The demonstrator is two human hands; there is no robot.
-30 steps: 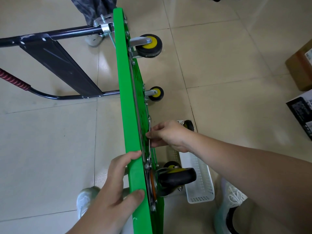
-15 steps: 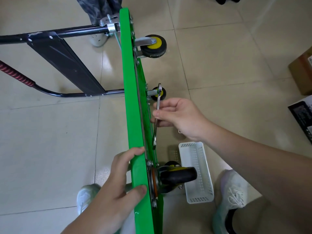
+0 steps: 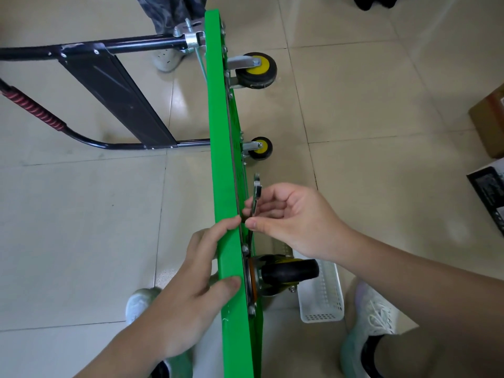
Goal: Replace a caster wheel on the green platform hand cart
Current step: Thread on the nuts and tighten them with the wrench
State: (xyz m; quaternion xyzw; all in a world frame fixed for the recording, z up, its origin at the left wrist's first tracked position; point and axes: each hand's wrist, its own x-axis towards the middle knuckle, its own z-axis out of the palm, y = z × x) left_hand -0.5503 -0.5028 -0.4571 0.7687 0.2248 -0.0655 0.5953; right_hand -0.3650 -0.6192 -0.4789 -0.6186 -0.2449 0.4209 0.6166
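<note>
Green platform (image 3: 218,148); yellow-hubbed black wheels (image 3: 252,77); red-striped grip (image 3: 36,111); white basket (image 3: 324,301)

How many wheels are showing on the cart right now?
3. The far wheel, yellow-hubbed, sits at the far end of the green deck; the middle wheel, also yellow-hubbed, is just nearer; the black wheel is nearest the camera. A fourth may be hidden behind it.
</note>
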